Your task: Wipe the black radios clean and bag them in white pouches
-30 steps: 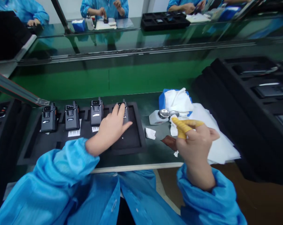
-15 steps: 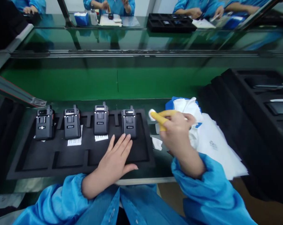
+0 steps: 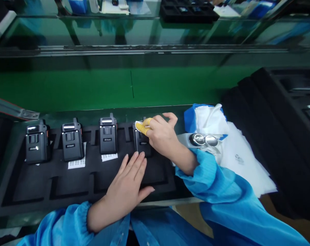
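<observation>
Several black two-way radios marked "Riton" lie in a row on a black foam tray. My right hand, with yellow finger cots on its fingers, pinches a small white wipe against the top of the rightmost radio, partly covering it. Flat and with fingers outstretched, my left hand rests at that radio's lower edge. Left of it are a second radio, a third radio and the leftmost radio. Printed white paper shows beneath some radios.
On the right stand a blue box of white tissues and a holder with two round metal lids. White bags lie beside stacked black foam trays. A green panel rises behind the bench, below a glass shelf.
My right hand has moved left with the wipe, from beside the blue box onto the rightmost radio. My left hand stays at that radio's lower edge. The view has tilted down.
</observation>
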The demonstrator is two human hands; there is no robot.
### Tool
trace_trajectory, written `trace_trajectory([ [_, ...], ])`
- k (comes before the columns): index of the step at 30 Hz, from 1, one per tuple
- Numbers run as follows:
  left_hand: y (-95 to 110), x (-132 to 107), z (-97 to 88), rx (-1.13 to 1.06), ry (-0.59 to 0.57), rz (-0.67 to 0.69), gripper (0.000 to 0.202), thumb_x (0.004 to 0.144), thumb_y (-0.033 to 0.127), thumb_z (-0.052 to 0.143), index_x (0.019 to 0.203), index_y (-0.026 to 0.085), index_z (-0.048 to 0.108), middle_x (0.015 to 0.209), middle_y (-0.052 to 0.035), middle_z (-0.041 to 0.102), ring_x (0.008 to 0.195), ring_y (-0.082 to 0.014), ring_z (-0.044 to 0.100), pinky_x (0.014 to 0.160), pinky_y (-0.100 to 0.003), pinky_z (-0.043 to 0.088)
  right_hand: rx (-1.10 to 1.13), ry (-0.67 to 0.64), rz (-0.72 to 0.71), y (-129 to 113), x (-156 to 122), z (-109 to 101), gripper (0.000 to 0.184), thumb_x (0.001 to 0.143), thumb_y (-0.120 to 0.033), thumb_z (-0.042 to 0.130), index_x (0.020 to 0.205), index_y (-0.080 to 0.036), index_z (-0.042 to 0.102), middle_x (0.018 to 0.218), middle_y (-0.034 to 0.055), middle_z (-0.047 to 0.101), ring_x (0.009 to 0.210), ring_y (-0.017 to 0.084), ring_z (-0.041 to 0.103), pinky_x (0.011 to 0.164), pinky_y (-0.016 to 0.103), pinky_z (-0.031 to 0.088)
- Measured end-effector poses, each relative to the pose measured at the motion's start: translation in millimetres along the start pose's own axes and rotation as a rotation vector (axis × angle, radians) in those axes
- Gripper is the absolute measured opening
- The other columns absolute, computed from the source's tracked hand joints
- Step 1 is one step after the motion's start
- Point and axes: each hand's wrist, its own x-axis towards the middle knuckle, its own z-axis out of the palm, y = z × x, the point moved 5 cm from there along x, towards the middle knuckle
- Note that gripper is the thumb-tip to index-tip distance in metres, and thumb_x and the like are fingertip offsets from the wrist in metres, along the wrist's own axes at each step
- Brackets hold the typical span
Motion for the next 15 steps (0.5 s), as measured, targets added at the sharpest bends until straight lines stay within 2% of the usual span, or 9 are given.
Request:
trace_trajectory([
  [4,-0.4,-0.9,1.4,-0.042,-0.005,-0.022,0.06,0.09,0.044,0.05,0.136,0.007,0.042,0.141,-0.0217,0.047,0.136,-0.0316,0.038,0.109,-0.053,0.037,-0.004,-0.035,-0.002,9.6,-7.2,-4.1,0.029,0.085,-0.006,0.051,0.072,-0.024,0.07,0.087,-0.0026,0.067,0.085,0.014,0.045,0.093,0.04,0.012],
  [8,-0.1,-1.2,1.9,-0.051,-0.009,-0.01,0.06,0.088,0.044,0.053,0.133,0.005,0.044,0.141,-0.0219,0.046,0.136,-0.0318,0.038,0.108,-0.051,0.038,-0.07,0.028,0.018,16.7,-16.5,-9.6,0.031,0.084,-0.004,0.049,0.073,-0.024,0.07,0.08,-0.0021,0.066,0.082,0.014,0.046,0.093,0.039,0.014],
  [12,-0.9,-2.0,3.5,-0.075,-0.022,-0.026,0.061,0.087,0.042,0.054,0.136,0.007,0.042,0.143,-0.021,0.045,0.137,-0.0313,0.035,0.11,-0.052,0.036,-0.096,0.058,0.09,14.3,-13.6,-10.0,0.031,0.087,-0.008,0.047,0.077,-0.024,0.071,0.083,-0.0007,0.066,0.083,0.014,0.047,0.092,0.04,0.014],
  [15,-0.3,-1.6,3.0,-0.061,-0.014,-0.015,0.059,0.089,0.042,0.052,0.135,0.006,0.042,0.142,-0.0211,0.046,0.136,-0.0315,0.037,0.108,-0.051,0.038,-0.064,0.048,0.077,4.8,-3.8,-5.5,0.031,0.087,-0.009,0.047,0.075,-0.025,0.071,0.084,-0.0017,0.066,0.083,0.013,0.047,0.092,0.04,0.014],
])
